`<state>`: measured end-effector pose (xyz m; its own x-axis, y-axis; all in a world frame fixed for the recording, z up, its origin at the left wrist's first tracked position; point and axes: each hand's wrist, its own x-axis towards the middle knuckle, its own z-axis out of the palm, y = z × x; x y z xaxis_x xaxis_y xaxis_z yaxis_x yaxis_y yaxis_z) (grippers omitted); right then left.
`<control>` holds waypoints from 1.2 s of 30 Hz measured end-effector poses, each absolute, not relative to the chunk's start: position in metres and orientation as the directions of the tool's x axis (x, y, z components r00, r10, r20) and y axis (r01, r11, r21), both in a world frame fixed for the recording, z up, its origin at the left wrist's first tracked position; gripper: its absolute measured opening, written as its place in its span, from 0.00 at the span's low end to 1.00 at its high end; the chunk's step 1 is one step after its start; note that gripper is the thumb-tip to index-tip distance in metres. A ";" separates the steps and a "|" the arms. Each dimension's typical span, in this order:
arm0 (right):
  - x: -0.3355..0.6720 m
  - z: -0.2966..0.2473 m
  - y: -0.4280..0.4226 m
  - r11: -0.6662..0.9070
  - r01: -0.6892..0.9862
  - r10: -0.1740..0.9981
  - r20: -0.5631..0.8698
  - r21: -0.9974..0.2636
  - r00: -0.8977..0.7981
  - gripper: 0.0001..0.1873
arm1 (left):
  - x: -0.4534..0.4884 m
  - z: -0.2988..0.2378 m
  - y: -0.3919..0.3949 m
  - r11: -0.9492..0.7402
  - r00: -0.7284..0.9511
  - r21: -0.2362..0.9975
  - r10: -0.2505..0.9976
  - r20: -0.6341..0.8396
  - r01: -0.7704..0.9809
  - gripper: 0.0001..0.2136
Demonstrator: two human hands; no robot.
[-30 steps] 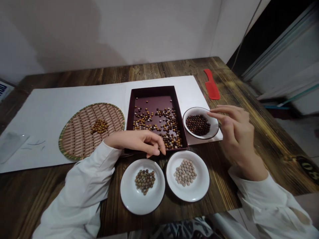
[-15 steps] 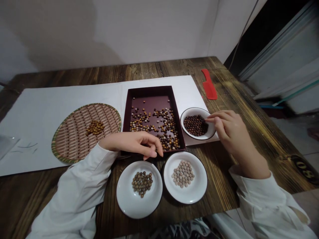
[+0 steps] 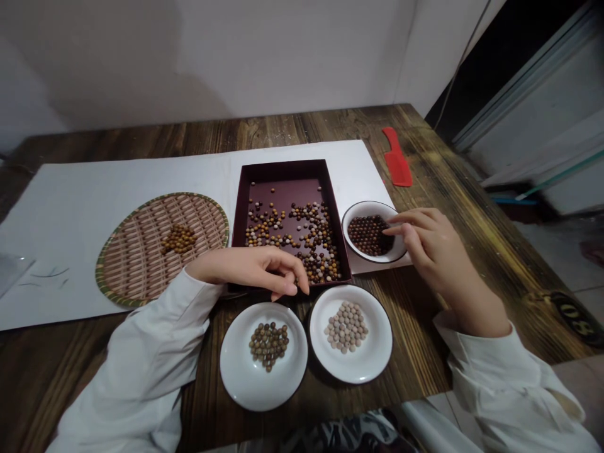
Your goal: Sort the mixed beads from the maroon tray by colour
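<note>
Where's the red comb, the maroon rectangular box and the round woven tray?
Red comb (image 3: 399, 168): head view, on its wide end.
Maroon rectangular box (image 3: 298, 192): head view, bare floor inside.
Round woven tray (image 3: 134, 251): head view, on bare weave.

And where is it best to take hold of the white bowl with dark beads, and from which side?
Likely take the bowl by its near rim, from the front: it sits upright, rim raised, and the box stands close on its left.

Dim, greyish light; behind and left of the maroon rectangular box (image 3: 296, 189), a soft shadow (image 3: 117, 63) dulls the smooth pale wall (image 3: 302, 56). Far right of the box, detail sinks into black.
</note>
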<state>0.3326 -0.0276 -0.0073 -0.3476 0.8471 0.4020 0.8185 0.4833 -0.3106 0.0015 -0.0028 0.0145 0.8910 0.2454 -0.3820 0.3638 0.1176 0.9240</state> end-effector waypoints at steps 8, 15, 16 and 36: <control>0.333 -0.012 -0.026 0.471 0.865 0.819 0.451 -0.172 -0.356 0.16 | 0.002 0.014 -0.003 0.132 0.894 0.927 0.247 -0.375 0.352 0.11; 0.327 -0.014 -0.023 0.333 0.930 0.869 0.433 -0.153 -0.239 0.10 | 0.003 0.013 -0.004 0.126 0.895 0.929 0.251 -0.368 0.347 0.11; 0.326 -0.014 -0.023 0.321 0.935 0.878 0.418 -0.153 -0.233 0.10 | 0.003 0.013 -0.003 0.125 0.897 0.931 0.252 -0.363 0.342 0.11; 0.326 -0.018 -0.015 0.266 0.955 0.931 0.292 -0.133 -0.219 0.09 | 0.003 0.013 -0.004 0.114 0.897 0.935 0.263 -0.355 0.336 0.11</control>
<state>0.3264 -0.0146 -0.0180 -0.2189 0.9311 0.2917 0.9548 0.2660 -0.1325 0.0027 -0.0036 0.0129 0.8973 0.2629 -0.3547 0.3362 0.1137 0.9349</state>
